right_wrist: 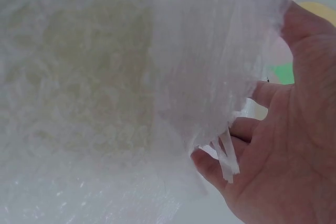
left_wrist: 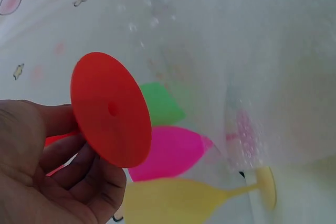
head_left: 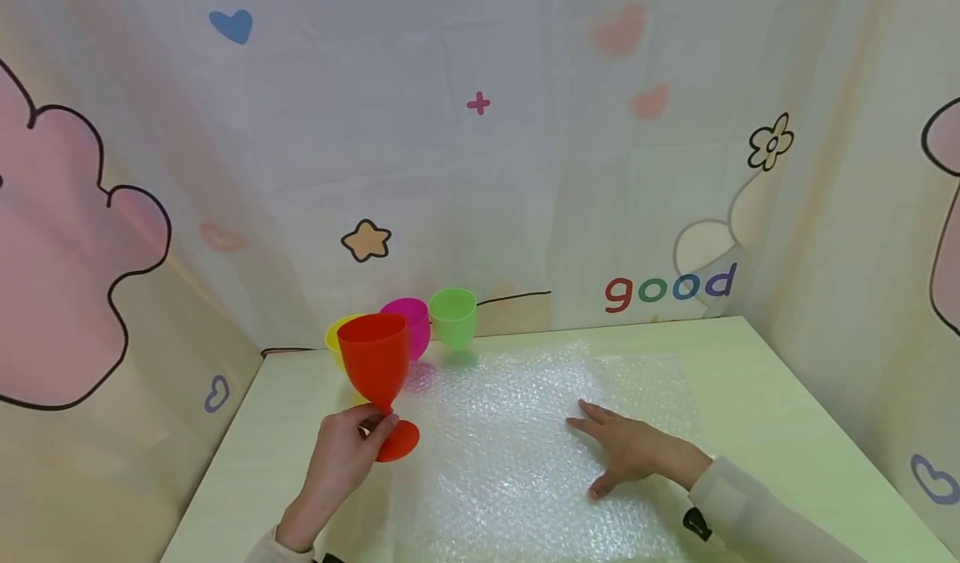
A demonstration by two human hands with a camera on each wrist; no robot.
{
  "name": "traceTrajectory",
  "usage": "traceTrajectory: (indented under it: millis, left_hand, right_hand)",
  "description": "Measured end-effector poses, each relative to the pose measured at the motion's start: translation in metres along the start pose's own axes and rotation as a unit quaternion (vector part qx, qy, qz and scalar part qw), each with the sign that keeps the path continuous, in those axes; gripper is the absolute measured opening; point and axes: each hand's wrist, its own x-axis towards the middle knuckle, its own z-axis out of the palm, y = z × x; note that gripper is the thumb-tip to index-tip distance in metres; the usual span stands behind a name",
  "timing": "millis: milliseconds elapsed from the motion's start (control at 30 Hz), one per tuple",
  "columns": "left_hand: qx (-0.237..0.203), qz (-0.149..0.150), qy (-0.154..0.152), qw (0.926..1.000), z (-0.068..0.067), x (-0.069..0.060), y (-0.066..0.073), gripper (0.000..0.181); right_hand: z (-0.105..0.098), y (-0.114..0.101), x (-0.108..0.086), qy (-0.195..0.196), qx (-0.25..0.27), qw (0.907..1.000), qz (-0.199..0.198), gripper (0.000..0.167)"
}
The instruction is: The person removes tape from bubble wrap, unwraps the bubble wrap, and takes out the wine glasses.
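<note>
My left hand (head_left: 347, 446) pinches a red plastic goblet (head_left: 375, 359) by its stem, holding it upright above the table's left side. In the left wrist view the goblet's round base (left_wrist: 111, 109) faces the camera. My right hand (head_left: 633, 446) is spread with its fingers apart over a sheet of bubble wrap (head_left: 510, 463). In the right wrist view the wrap's torn edge (right_wrist: 231, 156) lies across the fingertips and hides part of them. Behind the red goblet stand a yellow goblet (head_left: 334, 339), partly hidden, a magenta goblet (head_left: 418, 329) and a green goblet (head_left: 453, 319).
The pale table (head_left: 757, 429) carries the bubble wrap across its middle. A printed curtain (head_left: 510, 196) hangs behind and at both sides, close to the table's back edge. The three standing goblets line the back left.
</note>
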Motion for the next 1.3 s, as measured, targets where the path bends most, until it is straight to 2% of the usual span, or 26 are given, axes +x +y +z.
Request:
traceTrajectory:
  millis: [233,567,900,1133,1300]
  left_hand:
    - [0.012,0.009,0.040,0.9991,-0.009,0.004,-0.025,0.006]
    - [0.033,0.003,0.071,0.9969,-0.013,0.011,-0.067,0.010]
    - [0.007,-0.058,0.047,0.9972,-0.015,0.014,-0.104,0.018]
    - [-0.013,-0.123,0.007,0.9923,-0.014,0.018,-0.118,0.028]
    - [-0.019,-0.141,-0.003,0.9898,-0.011,0.019,-0.125,0.028]
  right_hand:
    - [0.000,-0.001,-0.001,-0.001,0.001,1.0000,0.002,0.106]
    - [0.001,0.000,-0.001,0.000,0.000,1.0000,0.004,0.107]
    - [0.000,0.001,0.000,0.002,-0.003,1.0000,-0.004,0.107]
    - [0.000,-0.001,-0.001,0.000,0.000,1.0000,0.002,0.106]
    - [0.001,0.001,-0.001,0.002,-0.002,1.0000,-0.002,0.106]
